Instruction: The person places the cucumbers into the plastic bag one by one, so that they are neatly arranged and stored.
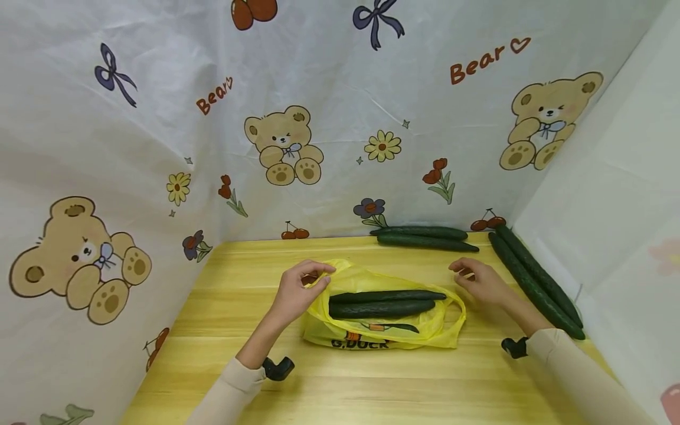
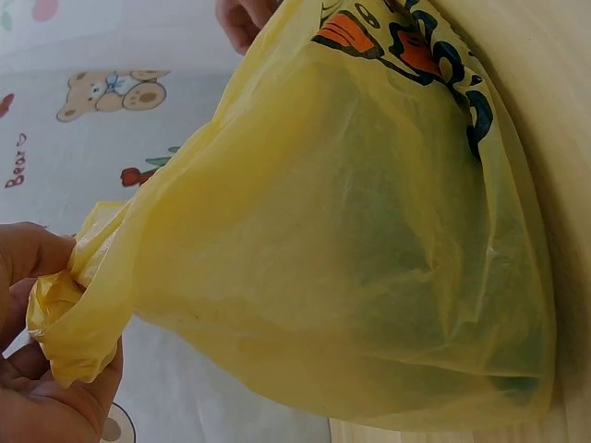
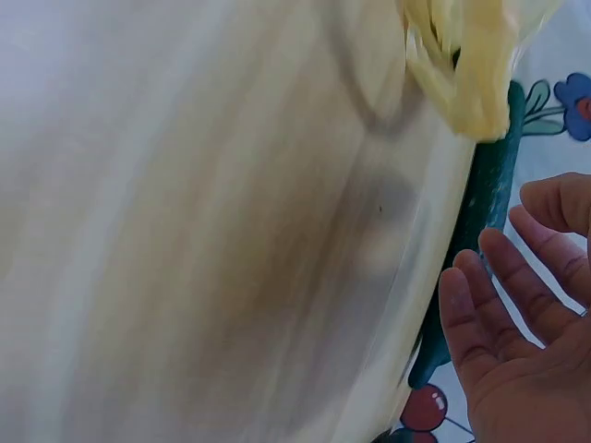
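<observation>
A yellow plastic bag (image 1: 321, 333) printed "G.DUCK" lies on the table, its mouth open toward me. Two dark green cucumbers (image 1: 382, 308) lie side by side inside it. My left hand (image 1: 298, 289) pinches the bag's left end; in the left wrist view, a bunched piece of the yellow bag (image 2: 305, 240) sits between thumb and fingers of that hand (image 2: 55, 401). Beyond the bag's right handle loop, my right hand (image 1: 482, 282) hovers apart from it. The right wrist view shows this hand (image 3: 517, 360) with loosely bent fingers and nothing in them.
Two more cucumbers (image 1: 425, 242) lie along the back edge of the wooden table (image 1: 372, 389). Another pair of cucumbers (image 1: 536, 280) rests against the right side wall. A white bear-patterned sheet (image 1: 334, 77) encloses the back and sides.
</observation>
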